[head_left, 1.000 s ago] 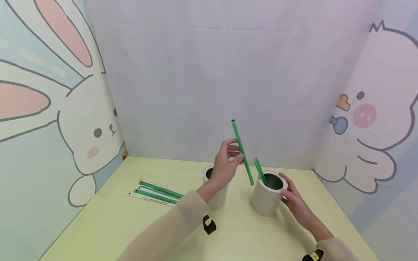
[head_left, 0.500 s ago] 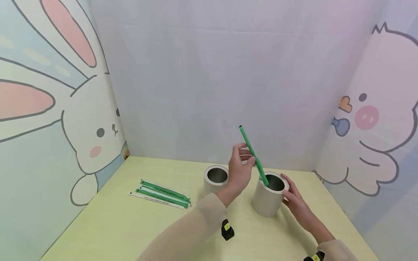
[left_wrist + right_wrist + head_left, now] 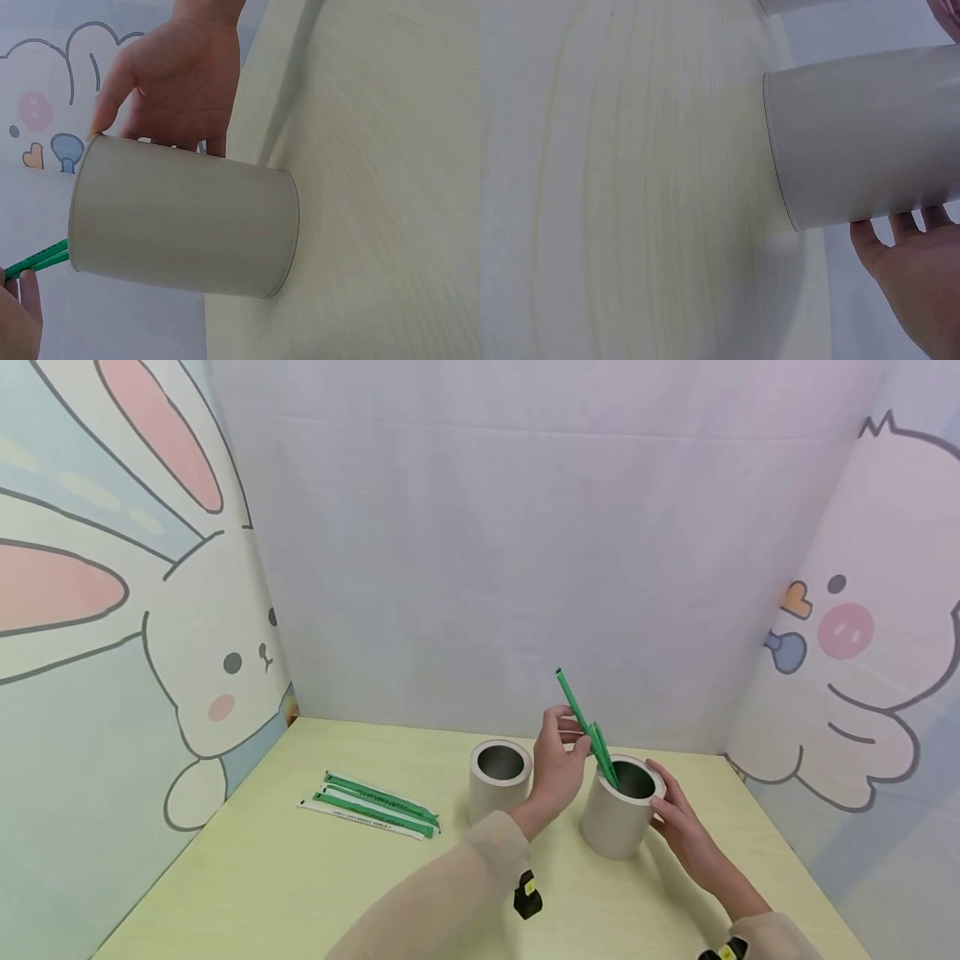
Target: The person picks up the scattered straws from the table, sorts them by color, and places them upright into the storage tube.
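Note:
My left hand (image 3: 557, 777) pinches a slim green stick packet (image 3: 570, 697) between thumb and fingers. Its lower end is in the mouth of the right-hand beige cup (image 3: 613, 828). A second green stick packet (image 3: 602, 752) leans in that cup, beside the held one. My right hand (image 3: 688, 831) holds the cup's right side, its thumb at the rim. In the left wrist view, the upright cup (image 3: 180, 217) hides part of the right hand's fingers. Fingertips of the right hand (image 3: 922, 289) touch the cup wall in the right wrist view.
A matching beige cup (image 3: 491, 797) stands left of the held one, behind the left wrist. Several green and white stick packets (image 3: 375, 814) lie side by side on the pale yellow table (image 3: 300, 893). A plain grey cloth (image 3: 480, 568) hangs behind the table.
My left hand has moved right and lowered the green stick packet from the air into the right-hand cup's mouth. The right hand stays on that cup.

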Demonstrator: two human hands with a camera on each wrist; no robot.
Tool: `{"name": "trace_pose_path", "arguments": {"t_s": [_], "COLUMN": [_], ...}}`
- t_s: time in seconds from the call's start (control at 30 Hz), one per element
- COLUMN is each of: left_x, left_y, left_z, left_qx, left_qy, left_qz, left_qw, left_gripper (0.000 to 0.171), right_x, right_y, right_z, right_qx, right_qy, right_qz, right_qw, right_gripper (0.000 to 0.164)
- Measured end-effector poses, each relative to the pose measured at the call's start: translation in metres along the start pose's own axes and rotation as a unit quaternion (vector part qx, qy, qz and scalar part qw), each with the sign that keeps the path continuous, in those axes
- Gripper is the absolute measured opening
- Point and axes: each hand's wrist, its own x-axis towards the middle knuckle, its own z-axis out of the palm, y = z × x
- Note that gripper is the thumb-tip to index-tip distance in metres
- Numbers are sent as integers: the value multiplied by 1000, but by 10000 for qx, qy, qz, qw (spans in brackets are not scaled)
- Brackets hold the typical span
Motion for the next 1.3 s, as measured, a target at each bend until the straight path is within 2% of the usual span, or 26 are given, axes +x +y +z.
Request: {"name": "trace_pose_path", "arguments": {"t_s": [0.3, 0.47, 0.8, 0.9, 1.0, 1.17, 1.3], "left_x": [-7, -10, -6, -3, -1, 2, 5], "left_y": [-11, -19, -17, -13, -3, 18, 32], "left_z": [5, 6, -6, -15, -30, -62, -89], "left_qx": [462, 527, 620, 711, 880, 1234, 1421], "left_qy": [-193, -267, -205, -349, -645, -1177, -1427], "left_qz": [-138, -220, -210, -73, 111, 446, 692], "left_qw": [9987, 9980, 9976, 9968, 9940, 9843, 9771], "left_gripper": [41, 41, 47, 48, 47, 46, 45], "right_x": [0, 0, 0, 0, -1, -1, -1], "right_y": [0, 0, -2, -1, -1, -2, -3], "right_z": [-1, -1, 1, 1, 2, 2, 2], "right_qx": [40, 25, 13, 22, -4, -58, -64], "right_qy": [-60, -44, -10, -3, -14, 11, 24], "right_qz": [-69, -51, -2, 1, 12, 46, 67], "right_qw": [9999, 10000, 10000, 10000, 10000, 10000, 10000], "right_gripper": [58, 58, 59, 59, 59, 59, 59]}}
